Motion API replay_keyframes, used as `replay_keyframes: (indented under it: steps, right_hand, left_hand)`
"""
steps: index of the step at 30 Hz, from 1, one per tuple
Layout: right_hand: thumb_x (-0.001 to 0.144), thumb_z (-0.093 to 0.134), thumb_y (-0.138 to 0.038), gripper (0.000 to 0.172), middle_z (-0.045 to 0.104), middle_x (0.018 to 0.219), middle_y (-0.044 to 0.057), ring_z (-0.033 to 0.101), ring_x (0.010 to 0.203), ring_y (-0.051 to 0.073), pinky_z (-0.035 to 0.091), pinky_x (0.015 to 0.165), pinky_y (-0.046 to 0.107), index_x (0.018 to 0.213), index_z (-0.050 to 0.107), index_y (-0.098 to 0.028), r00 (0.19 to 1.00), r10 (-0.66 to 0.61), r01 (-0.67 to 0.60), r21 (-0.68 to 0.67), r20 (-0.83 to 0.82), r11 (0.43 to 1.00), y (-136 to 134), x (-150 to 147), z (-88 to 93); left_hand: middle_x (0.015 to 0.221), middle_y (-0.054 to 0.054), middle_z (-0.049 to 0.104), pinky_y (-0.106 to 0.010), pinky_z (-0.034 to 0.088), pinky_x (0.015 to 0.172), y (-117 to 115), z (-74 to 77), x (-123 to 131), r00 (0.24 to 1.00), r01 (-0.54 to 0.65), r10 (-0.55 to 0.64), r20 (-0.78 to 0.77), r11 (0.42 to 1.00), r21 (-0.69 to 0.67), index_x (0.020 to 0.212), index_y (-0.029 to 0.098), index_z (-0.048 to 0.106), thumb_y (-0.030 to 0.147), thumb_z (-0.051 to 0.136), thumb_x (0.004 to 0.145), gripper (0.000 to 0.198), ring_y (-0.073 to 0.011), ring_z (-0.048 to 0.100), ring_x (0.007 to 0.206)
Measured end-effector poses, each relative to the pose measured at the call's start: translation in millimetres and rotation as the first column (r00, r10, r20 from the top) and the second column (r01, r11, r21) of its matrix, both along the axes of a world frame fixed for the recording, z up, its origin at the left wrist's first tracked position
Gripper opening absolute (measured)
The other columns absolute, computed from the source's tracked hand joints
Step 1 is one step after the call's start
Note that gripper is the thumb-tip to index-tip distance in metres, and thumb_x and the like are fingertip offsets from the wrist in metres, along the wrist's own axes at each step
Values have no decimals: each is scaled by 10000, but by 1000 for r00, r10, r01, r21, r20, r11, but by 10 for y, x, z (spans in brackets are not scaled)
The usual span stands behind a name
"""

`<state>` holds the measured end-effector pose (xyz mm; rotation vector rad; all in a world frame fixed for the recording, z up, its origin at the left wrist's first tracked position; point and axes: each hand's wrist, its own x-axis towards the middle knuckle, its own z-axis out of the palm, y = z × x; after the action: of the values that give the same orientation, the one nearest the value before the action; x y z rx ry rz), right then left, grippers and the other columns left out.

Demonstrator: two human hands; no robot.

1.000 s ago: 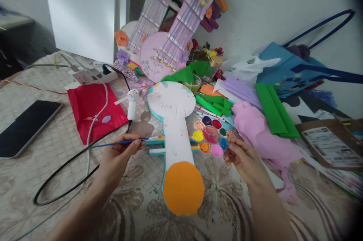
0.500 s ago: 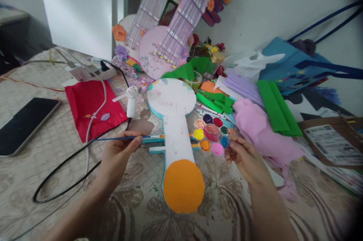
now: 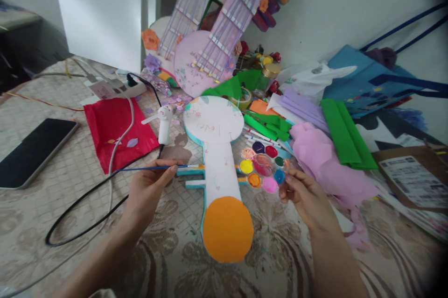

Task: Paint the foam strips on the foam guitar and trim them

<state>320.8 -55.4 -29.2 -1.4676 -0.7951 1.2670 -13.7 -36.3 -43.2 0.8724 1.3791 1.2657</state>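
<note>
Pinched in my left hand (image 3: 150, 190) is a blue-handled paintbrush (image 3: 168, 167), its tip at a peg on the left side of a white instrument-shaped cutout (image 3: 220, 167). That cutout lies flat, with blue edges, faint lettering on its round far end and an orange disc (image 3: 228, 230) at its near end. On the right, my right hand (image 3: 301, 195) grips the edge of a flower-shaped paint palette (image 3: 262, 165) between thumb and fingers. Its round wells hold yellow, orange, pink, blue, green, red and other paints. The palette is beside the cutout's neck, over its right-hand pegs.
A hot glue gun (image 3: 164, 125) stands left of the cutout, near red paper (image 3: 119, 134), looping cables and a phone (image 3: 37, 153). Decorated instrument shapes (image 3: 199, 62) lean at the back. Pink crepe paper (image 3: 325, 162), green paper (image 3: 348, 134) and a blue bag (image 3: 371, 78) crowd the right.
The whole scene has shifted slightly rightward in view. Both hands keep their grips, and the brush tip stays at the same left peg.
</note>
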Motion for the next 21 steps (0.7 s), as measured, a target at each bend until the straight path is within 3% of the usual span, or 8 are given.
replay_keyframes:
  steps: [8, 21]
  right_hand:
    - [721, 733, -334, 184, 595, 552, -24, 564, 481, 118, 447, 409, 211, 833, 655, -211, 1000, 10, -10, -2, 18, 1000, -6, 6, -7]
    - [719, 733, -330, 191, 597, 550, -34, 559, 480, 115, 437, 416, 210, 837, 636, -215, 1000, 15, -15, 6, 19, 1000, -13, 6, -15]
  left_hand:
    - [932, -63, 738, -271, 483, 746, -5, -35, 11, 1000, 13, -13, -5, 1000, 7, 850, 178, 687, 331, 739, 725, 204, -191, 652, 872]
    - [918, -53, 742, -253, 478, 682, 10, -41, 23, 1000, 12, -12, 25, 1000, -8, 857, 182, 691, 312, 747, 713, 202, -171, 657, 795]
